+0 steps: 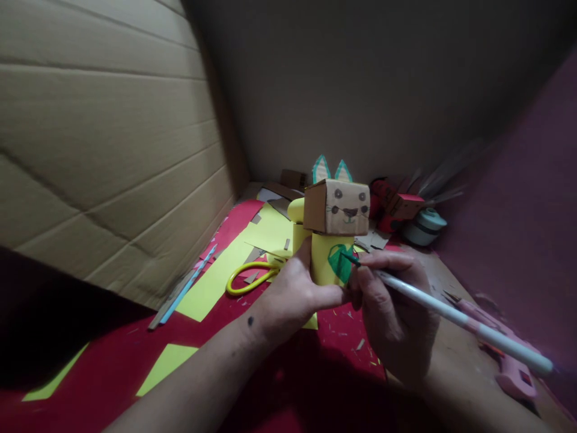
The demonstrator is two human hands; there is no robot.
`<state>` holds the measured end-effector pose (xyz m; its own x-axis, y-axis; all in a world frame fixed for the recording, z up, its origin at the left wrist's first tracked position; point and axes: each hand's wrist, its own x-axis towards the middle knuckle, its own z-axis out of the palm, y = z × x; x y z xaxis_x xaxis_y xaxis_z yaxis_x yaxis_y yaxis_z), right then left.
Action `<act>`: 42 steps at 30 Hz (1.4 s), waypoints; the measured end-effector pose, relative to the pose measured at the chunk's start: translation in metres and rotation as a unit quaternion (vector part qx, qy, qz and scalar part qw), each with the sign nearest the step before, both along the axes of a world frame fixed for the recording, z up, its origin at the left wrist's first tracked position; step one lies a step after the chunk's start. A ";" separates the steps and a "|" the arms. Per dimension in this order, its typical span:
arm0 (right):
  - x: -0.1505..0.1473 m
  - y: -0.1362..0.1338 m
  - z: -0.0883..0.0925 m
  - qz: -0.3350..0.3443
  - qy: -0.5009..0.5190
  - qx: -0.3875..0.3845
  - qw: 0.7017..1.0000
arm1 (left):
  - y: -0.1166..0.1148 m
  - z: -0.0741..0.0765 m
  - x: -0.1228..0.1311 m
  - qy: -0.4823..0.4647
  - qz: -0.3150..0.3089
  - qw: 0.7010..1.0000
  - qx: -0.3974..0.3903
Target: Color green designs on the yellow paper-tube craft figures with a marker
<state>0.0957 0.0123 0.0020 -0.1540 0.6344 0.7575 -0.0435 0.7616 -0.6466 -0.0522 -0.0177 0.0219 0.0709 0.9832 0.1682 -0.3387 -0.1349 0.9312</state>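
Note:
My left hand (300, 285) is wrapped round the yellow paper body of a cardboard animal figure (331, 249), keeping it upright. The figure has a boxy cardboard head with a drawn face and two pointed ears edged in teal. On the front of its body is a green coloured shape (339, 264). A long white marker (460, 319) is pinched in my right hand (392, 300), its green tip touching or very close to that shape. The back of the body is hidden behind my left hand.
Yellow-handled scissors (252, 278), yellow paper (220, 270) and scraps lie on red sheets. A blue-striped pencil or stick (187, 285) is at left, beneath a big cardboard panel (112, 132). At right are a red boxy figure (403, 207), a pale round container (424, 227) and a pink tool (516, 376).

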 end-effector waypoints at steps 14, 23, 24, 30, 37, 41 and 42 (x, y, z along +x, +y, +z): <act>0.001 -0.001 0.000 -0.003 -0.004 0.013 1.000 | 0.002 -0.002 0.000 -0.009 -0.005 1.000 0.007; 0.001 0.001 -0.001 -0.009 -0.006 0.035 0.999 | 0.000 -0.001 0.000 -0.004 0.000 1.000 0.000; 0.001 0.001 -0.001 -0.010 -0.006 0.037 0.999 | 0.000 -0.001 0.000 0.001 0.002 1.000 -0.002; -0.001 0.002 0.000 -0.022 -0.012 0.035 0.999 | -0.001 0.001 0.000 0.010 0.005 1.000 -0.003; -0.001 0.004 -0.001 -0.007 -0.029 0.033 0.999 | 0.001 -0.001 -0.001 0.005 -0.002 1.000 0.007; 0.001 0.002 -0.001 0.009 -0.040 0.041 0.998 | 0.002 -0.003 0.000 0.008 0.003 1.000 0.017; 0.002 0.002 0.000 0.014 -0.041 0.043 0.998 | 0.003 -0.003 0.000 0.004 0.003 1.000 0.018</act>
<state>0.0976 0.0143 0.0017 -0.2340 0.5623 0.7931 -0.0145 0.8137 -0.5812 -0.0521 -0.0149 0.0187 0.0657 0.9769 0.2033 -0.3295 -0.1711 0.9285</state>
